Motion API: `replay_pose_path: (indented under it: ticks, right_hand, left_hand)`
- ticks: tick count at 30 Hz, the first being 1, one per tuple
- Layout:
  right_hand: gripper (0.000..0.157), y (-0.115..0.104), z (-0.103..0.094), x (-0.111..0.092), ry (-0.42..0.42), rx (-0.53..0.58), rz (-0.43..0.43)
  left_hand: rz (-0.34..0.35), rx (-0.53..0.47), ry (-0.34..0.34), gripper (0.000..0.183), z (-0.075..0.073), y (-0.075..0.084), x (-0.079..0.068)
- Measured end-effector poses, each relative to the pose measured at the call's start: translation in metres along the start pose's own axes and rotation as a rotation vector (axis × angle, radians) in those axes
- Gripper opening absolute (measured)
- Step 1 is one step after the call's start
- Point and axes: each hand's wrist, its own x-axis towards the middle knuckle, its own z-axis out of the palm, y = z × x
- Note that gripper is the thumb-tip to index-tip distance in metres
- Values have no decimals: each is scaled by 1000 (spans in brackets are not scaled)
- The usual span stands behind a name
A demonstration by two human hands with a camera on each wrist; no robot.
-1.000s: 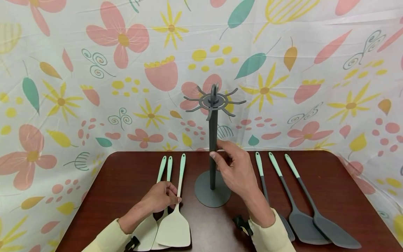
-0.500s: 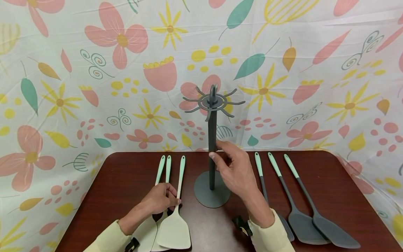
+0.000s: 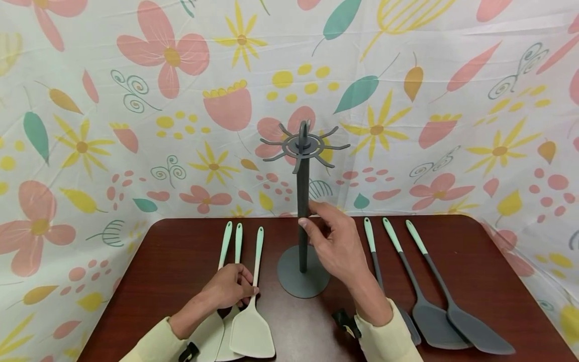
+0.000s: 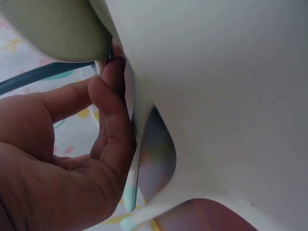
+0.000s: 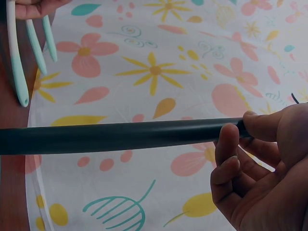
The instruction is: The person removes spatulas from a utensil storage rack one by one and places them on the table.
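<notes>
Thumb and fingertips of my left hand (image 3: 227,287) pinch the lower handle of a cream spatula (image 3: 252,334) with a mint grip, its broad blade towards me. Two similar cream spatulas (image 3: 209,339) lie beside it to the left, partly under the hand and the held one. My right hand (image 3: 336,246) pinches the pole (image 3: 303,196) of a grey utensil stand, which is upright on its round base (image 3: 291,281). A ring of curved hooks (image 3: 302,147) tops the stand, with nothing hanging there. The right wrist view shows thumb and fingers meeting at the pole (image 5: 144,136).
Several grey-bladed spatulas (image 3: 439,324) with mint grips lie to the right, two of their blades overlapping; the right forearm partly covers the nearest. Dark red-brown wood forms the table top (image 3: 149,281). A flower-printed cloth (image 3: 194,110) hangs right behind the table.
The held cream spatula has turned slightly, its handle end shifting left and its blade a little right. My right hand stays on the pole, and the view has drifted slightly.
</notes>
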Motion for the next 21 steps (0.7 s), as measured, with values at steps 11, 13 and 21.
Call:
replay_pose_path:
  ticks: [11,13,21]
  right_hand:
    - [32,0,-1,1,-1,-1,-16]
    - [32,0,0,0,-2,1,-19]
    - [30,-1,0,0,-5,7,-15]
  left_hand:
    - [-11,4,-7,29,0,0,2]
    - [-14,2,-6,30,-1,-1,1]
    - [13,29,-15,32,0,2,-2]
